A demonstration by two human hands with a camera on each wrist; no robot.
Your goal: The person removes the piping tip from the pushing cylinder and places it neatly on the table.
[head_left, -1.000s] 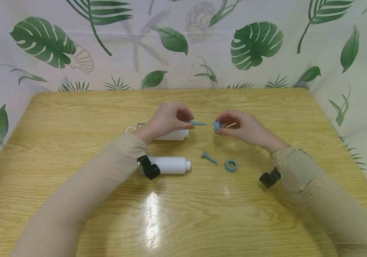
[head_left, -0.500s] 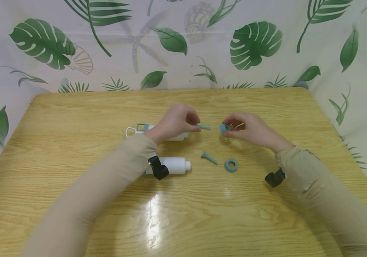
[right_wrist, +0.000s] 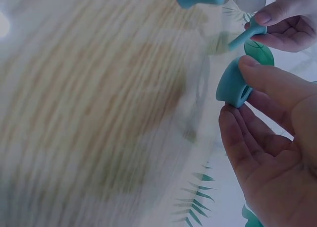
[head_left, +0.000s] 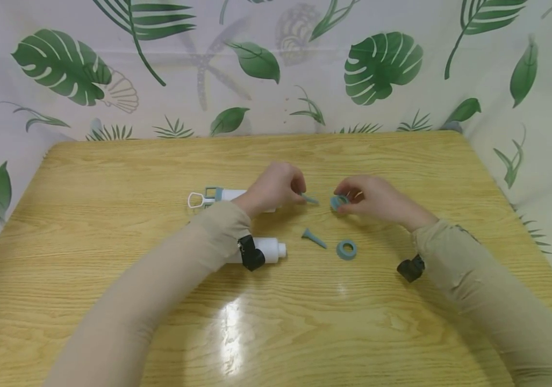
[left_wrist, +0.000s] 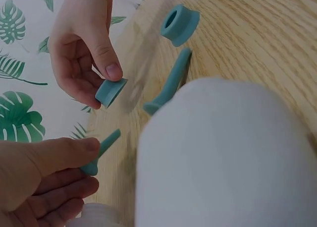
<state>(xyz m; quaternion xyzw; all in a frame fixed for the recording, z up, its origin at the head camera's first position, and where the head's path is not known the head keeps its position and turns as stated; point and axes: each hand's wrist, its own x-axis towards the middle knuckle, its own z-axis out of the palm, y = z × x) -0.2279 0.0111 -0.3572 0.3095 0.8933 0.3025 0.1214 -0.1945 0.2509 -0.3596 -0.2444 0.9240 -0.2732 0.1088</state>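
Note:
My left hand (head_left: 278, 185) pinches a small teal peg with a flared end (left_wrist: 108, 143) between thumb and fingers, its narrow end pointing toward the right hand. Just across a small gap, my right hand (head_left: 372, 199) holds a teal ring (right_wrist: 230, 84) by its edges, thumb on one side and fingertips on the other. Nearer to me on the table lie a second teal flared peg (head_left: 314, 238) and, to its right, a second teal ring (head_left: 342, 255) with its hole facing up.
Two white bottles lie on their sides at the left: the far bottle (head_left: 233, 194) has a teal collar and a white loop handle (head_left: 195, 200), and the near bottle (head_left: 268, 250) is partly behind the left sleeve. A leaf-print cloth (head_left: 314, 80) hangs behind the wooden table (head_left: 353, 322).
My left hand has moved right and slightly nearer to me with the peg. The right hand has shifted a little right and nearer, and its ring has turned so the hole shows.

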